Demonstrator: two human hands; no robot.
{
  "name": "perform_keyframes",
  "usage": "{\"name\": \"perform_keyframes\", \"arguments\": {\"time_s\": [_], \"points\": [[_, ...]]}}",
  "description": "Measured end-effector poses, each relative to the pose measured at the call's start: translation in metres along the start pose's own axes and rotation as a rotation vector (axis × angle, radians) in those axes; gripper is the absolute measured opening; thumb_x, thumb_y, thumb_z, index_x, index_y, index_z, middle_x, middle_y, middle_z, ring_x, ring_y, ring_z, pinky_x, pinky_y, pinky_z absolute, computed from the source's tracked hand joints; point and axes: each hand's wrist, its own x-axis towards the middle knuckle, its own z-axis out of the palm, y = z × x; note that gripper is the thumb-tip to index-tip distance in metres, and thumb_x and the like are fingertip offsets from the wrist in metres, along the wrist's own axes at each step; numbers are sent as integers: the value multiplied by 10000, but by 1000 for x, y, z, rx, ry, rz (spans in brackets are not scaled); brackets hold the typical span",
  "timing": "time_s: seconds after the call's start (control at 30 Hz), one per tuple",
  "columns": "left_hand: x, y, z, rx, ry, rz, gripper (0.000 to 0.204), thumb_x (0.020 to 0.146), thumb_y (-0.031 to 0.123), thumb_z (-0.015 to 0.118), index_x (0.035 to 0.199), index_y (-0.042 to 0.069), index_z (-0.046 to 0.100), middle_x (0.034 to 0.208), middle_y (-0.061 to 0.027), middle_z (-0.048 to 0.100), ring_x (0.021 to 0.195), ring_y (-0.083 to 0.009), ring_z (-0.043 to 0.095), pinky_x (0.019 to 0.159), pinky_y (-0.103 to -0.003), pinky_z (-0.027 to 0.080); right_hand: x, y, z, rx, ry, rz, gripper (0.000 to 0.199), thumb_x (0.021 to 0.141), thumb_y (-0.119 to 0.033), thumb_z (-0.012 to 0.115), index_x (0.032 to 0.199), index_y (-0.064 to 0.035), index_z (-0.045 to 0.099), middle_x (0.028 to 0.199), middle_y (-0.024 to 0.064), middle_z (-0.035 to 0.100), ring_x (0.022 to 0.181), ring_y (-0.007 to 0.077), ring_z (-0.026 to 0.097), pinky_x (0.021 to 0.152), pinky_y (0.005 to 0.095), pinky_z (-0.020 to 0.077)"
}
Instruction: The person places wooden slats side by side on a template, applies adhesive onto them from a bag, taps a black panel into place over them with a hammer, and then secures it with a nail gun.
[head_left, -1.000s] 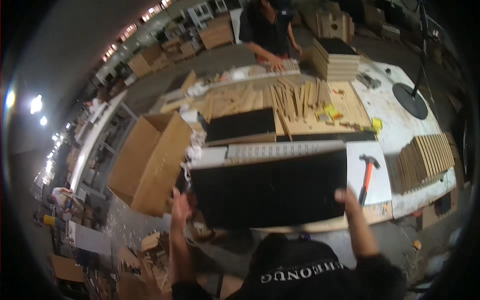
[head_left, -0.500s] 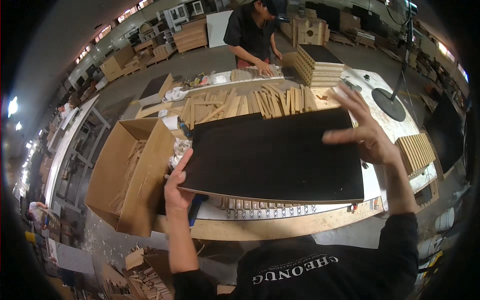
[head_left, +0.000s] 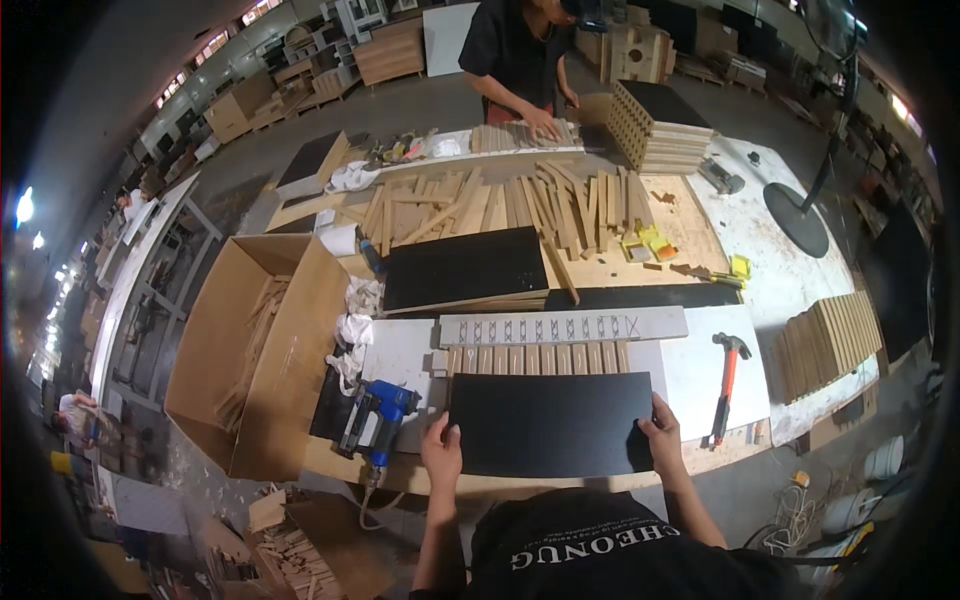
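We look down on a crowded workshop whose white-topped bench (head_left: 740, 250) is littered with loose pale wood slats (head_left: 500, 200). Our left hand (head_left: 441, 447) and right hand (head_left: 662, 432) each pinch a side edge of the flat, matte black rectangular panel (head_left: 550, 424), which lies at the near edge over a row of short upright wooden slats (head_left: 535, 358). We judge that the smooth board could slide askew on those narrow slat tops if one hand pushes harder. A blue nail gun (head_left: 375, 418) sits just left, an orange-handled hammer (head_left: 727, 385) right, and an open cardboard box (head_left: 250, 360) farther left.
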Motion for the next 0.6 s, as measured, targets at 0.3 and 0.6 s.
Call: {"name": "perform_keyframes", "arguments": {"time_s": [0.3, 0.6], "points": [[40, 17, 19, 354, 183, 119, 283, 759, 129, 642, 1035, 71, 668, 872, -152, 564, 881, -340, 534, 790, -432, 439, 42, 17, 21, -418, 97, -263, 597, 729, 43, 616, 1300, -39, 462, 1203, 140, 455, 1147, 238, 450, 968, 311, 372], [60, 16, 30, 442, 161, 122, 269, 767, 144, 622, 1013, 43, 666, 919, -165, 565, 887, -353, 537, 785, -438, 444, 52, 14, 35, -264, 95, -153, 591, 740, 38, 592, 1306, -51, 449, 1250, 151, 397, 1149, 248, 443, 974, 325, 384]]}}
